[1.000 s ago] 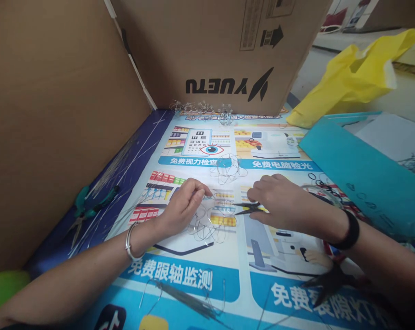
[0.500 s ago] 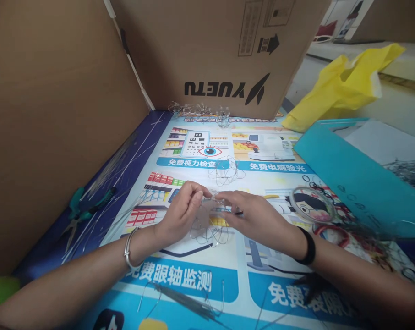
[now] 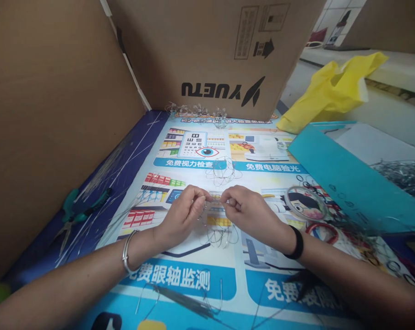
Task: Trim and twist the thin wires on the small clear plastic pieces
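My left hand [image 3: 185, 213] and my right hand [image 3: 250, 213] meet over the printed poster [image 3: 200, 279], both pinched on the same thin wire piece [image 3: 217, 229]. Its loops hang down between the hands and rest on the poster. A silver bangle sits on my left wrist, a black band on my right. A second looped wire piece [image 3: 224, 169] lies just beyond the hands. Dark scissors [image 3: 310, 284] lie under my right forearm, partly hidden.
Green-handled pliers [image 3: 79, 211] and several straight wires lie at the left by a cardboard wall [image 3: 52, 114]. A YUETU carton [image 3: 210, 50] stands behind. A teal box [image 3: 345, 178], tape roll [image 3: 305, 201], red ring [image 3: 322, 231] and yellow bag [image 3: 331, 91] are at the right.
My right hand left the small black tool it touched a second ago and came left to the wire piece; both hands now pinch it. The view shifted slightly.
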Demonstrator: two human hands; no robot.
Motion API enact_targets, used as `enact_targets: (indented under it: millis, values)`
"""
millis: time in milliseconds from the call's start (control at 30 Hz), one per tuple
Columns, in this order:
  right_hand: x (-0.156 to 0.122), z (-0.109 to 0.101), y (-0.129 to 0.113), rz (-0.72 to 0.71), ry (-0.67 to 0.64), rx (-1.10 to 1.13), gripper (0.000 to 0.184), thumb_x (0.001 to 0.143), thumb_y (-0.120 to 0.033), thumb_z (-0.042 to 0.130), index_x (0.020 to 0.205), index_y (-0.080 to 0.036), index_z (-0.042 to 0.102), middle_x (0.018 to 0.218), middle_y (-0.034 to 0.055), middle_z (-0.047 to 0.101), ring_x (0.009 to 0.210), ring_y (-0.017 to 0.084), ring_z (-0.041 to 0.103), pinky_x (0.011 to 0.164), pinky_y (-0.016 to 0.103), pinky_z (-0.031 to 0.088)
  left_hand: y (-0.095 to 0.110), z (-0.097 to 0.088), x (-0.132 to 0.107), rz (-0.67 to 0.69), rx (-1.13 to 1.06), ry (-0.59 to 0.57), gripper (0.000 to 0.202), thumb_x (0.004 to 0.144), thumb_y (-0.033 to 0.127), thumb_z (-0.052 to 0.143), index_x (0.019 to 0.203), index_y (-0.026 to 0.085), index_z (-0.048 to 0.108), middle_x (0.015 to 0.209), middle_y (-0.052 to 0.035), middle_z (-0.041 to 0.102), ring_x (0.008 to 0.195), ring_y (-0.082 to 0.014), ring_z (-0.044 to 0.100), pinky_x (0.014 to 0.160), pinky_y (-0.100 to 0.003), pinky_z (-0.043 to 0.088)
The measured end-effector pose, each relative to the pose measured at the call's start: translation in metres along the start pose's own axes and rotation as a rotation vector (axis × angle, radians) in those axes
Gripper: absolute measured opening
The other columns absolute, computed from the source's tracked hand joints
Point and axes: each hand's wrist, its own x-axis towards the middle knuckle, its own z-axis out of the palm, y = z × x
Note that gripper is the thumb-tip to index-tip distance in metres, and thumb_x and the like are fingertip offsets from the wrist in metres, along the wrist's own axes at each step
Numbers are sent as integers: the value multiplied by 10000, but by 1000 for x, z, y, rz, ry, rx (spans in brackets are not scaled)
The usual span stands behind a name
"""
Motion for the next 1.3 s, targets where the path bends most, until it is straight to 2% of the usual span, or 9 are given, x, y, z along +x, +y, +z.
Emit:
enact_targets:
  millis: [133,233,367,467,567,700,867,1100,1300]
  values:
    - [-1,2,3,11,-44,-3,189,756,-146,467,891,-203,586,797,10,602,638,111,508,569,217,354,1,0,0,8,11,12,135,929,235,356,938,185,481,947,-50,573,875,-143,535,763,-295,423]
    - [-2,4,5,8,-79,6,202,769,-169,461,924,-217,581,781,-2,610,646,113,522,577,218,355,3,0,-1,10,12,30,131,929,228,355,941,183,478,944,-51,575,885,-143,542,774,-298,428]
    - [-2,6,6,-14,-97,-21,249,748,-225,517,985,-230,593,827,14,621,727,142,548,650,246,384,5,0,-1,28,22,79,133,929,211,354,947,180,483,937,-51,575,885,-137,548,775,-294,436]
    - [-2,6,4,-1,-117,-38,266,772,-281,518,1024,-247,597,834,21,630,709,143,554,626,242,381,5,1,-2,43,21,119,134,929,205,353,948,183,484,940,-52,573,894,-139,546,781,-300,439]
    - [-2,4,1,26,-147,-15,218,782,-273,507,978,-245,598,750,-1,624,628,120,540,556,215,349,5,2,-2,50,22,129,131,929,200,356,944,184,484,937,-50,570,893,-136,544,787,-299,438]
    - [-3,4,1,21,-150,34,87,767,-199,490,814,-206,564,671,-25,593,577,97,511,525,202,320,4,4,-3,66,-4,134,116,930,195,355,923,185,471,931,-39,565,901,-126,541,803,-288,428]
    - [-1,7,5,15,-114,87,108,769,-138,459,757,-191,552,642,-29,574,563,92,494,525,205,324,3,4,-4,39,-22,114,106,933,201,346,914,188,449,937,-31,563,895,-116,543,802,-277,419]
    - [-2,7,10,-52,-53,55,231,810,-120,441,929,-195,623,842,30,633,801,148,566,706,262,415,4,1,-1,2,68,21,124,918,228,378,916,176,491,907,-42,573,845,-128,532,747,-277,418]
    - [-7,10,13,-192,13,-44,238,840,-154,426,942,-174,640,801,54,616,784,160,580,707,273,440,7,-1,2,43,175,-15,116,883,206,428,810,165,508,775,-19,535,762,-128,486,716,-279,399]
